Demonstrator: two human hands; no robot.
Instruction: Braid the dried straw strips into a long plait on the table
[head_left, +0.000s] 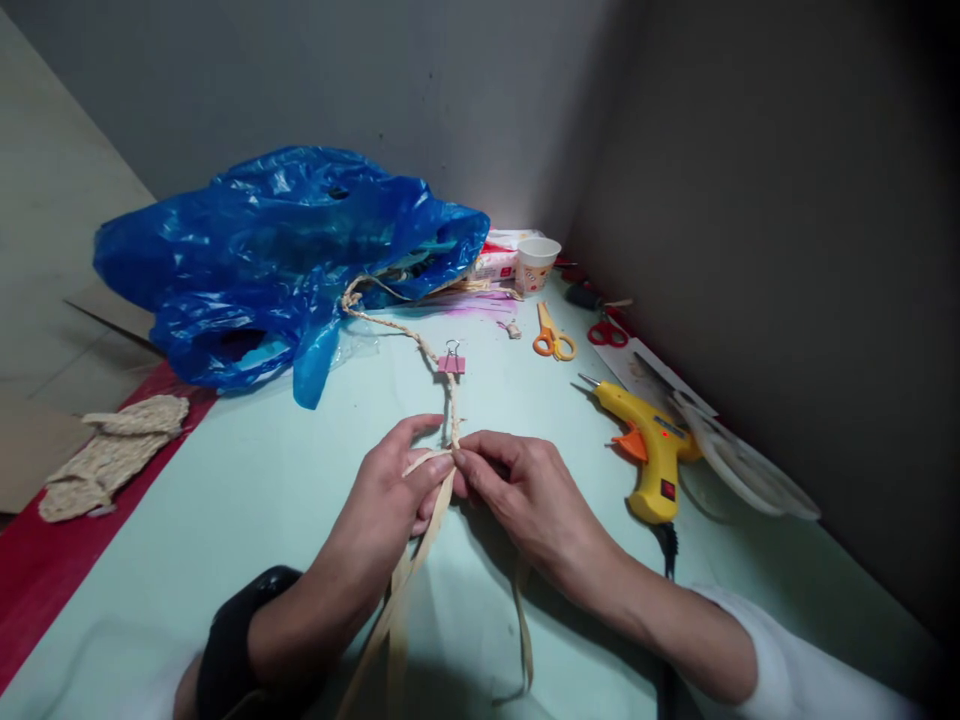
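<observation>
A thin braided straw-coloured cord point(453, 405) runs from the blue bag toward me, with a pink binder clip point(451, 365) fastened on it. At the cord's near end my left hand point(405, 475) is closed on pale flat raffia strands point(431, 535), thumb pressed on them. Facing it, my right hand point(517, 490) pinches the braid and strands between thumb and forefinger. Several loose strands hang below the hands toward me, one of them under my right hand. The fingers partly hide the point where the strands meet.
A blue plastic bag point(277, 240) lies at the back left, a woven straw piece point(116, 455) at the left edge. To the right are a yellow glue gun point(656, 450), orange-handled scissors point(553, 335), red-handled scissors point(607, 332) and a plastic lid-like piece point(742, 460). A paper cup point(537, 265) stands behind.
</observation>
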